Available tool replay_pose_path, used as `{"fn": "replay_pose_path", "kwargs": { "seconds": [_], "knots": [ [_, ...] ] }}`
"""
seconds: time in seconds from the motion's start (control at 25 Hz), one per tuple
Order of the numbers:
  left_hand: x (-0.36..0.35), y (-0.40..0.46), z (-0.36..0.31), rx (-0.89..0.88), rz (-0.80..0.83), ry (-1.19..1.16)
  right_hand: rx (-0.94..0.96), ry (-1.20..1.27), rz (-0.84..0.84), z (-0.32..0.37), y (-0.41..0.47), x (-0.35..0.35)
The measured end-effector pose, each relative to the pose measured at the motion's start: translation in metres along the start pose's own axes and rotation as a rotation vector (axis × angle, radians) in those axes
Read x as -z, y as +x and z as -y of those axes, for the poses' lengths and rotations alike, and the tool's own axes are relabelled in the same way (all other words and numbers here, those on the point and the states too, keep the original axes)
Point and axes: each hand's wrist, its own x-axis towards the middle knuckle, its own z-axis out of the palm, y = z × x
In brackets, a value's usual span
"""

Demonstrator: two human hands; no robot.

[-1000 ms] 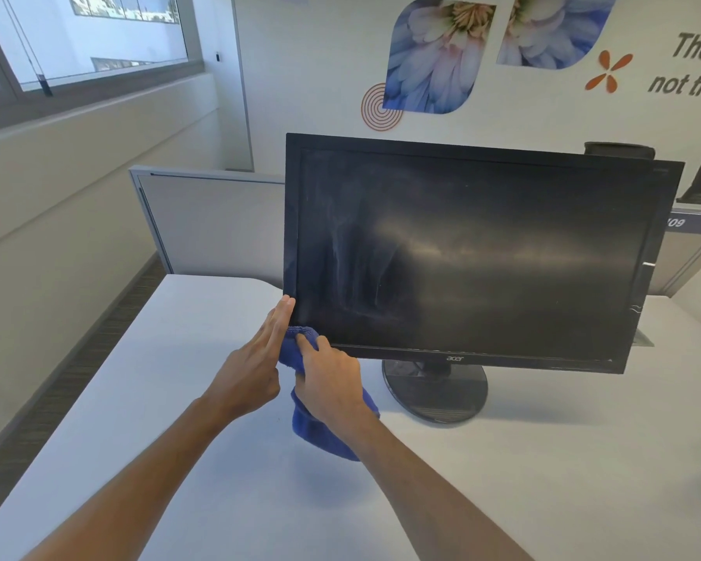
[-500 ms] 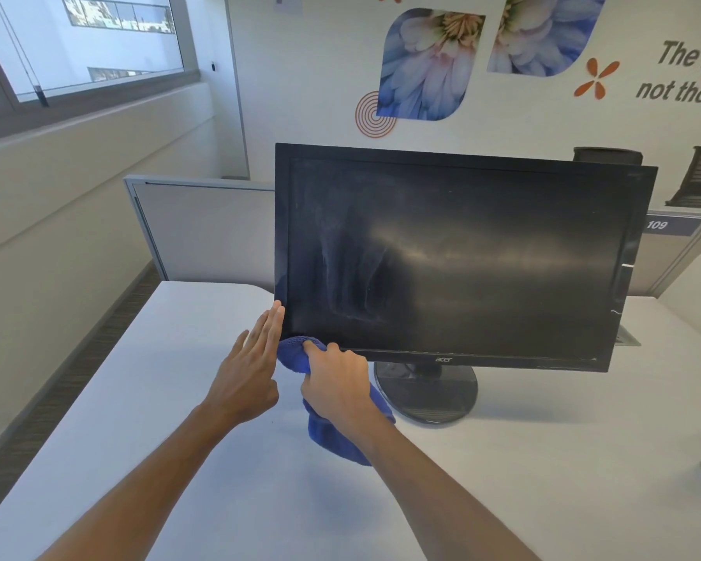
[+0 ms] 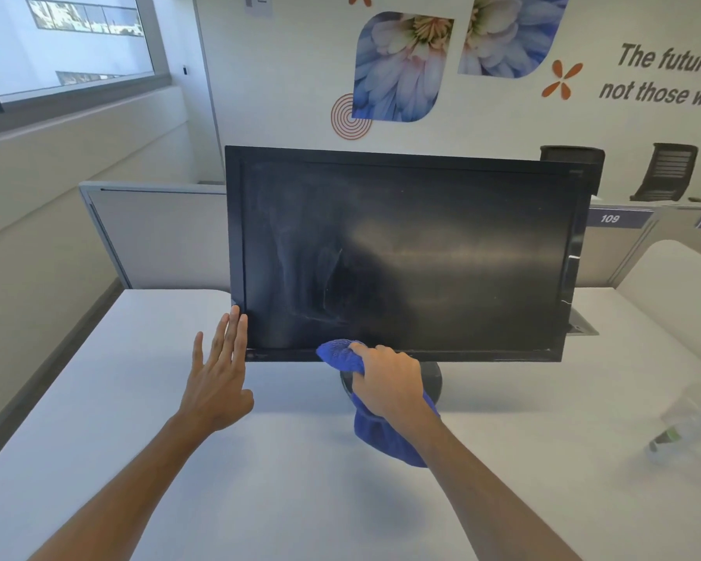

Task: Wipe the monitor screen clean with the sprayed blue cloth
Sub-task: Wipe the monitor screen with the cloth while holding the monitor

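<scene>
The monitor stands on its round base on the white surface, its dark screen facing the camera and streaked with pale smears over its left half. The right hand grips the blue cloth, fingers curled round a bunched end that is pushed against the screen's bottom edge, a little left of centre; the loose remainder of the cloth hangs down under the wrist in front of the base. The left hand is spread flat with straight fingers, its fingertips touching the bezel at the monitor's lower left corner, holding nothing. A blurred clear bottle with a green patch lies on the surface at the far right. Behind the monitor run grey partitions, one with a tag reading 109, two black chairs, and a wall with flower prints. A window fills the upper left.
</scene>
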Motion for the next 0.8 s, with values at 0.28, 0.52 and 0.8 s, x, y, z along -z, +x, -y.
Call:
{"fn": "replay_pose_path", "kwargs": {
  "seconds": [0.28, 0.52, 0.8],
  "knots": [
    [0.003, -0.001, -0.009, 0.031, -0.003, -0.03, -0.073, -0.05, -0.022, -0.059, -0.007, 0.013],
    [0.003, -0.002, -0.014, 0.036, -0.022, -0.048, -0.183, -0.127, -0.065, -0.116, -0.021, 0.024],
    [0.005, -0.002, -0.021, 0.035, -0.033, -0.085, -0.321, -0.083, -0.054, -0.121, -0.02, 0.03]
  ]
}}
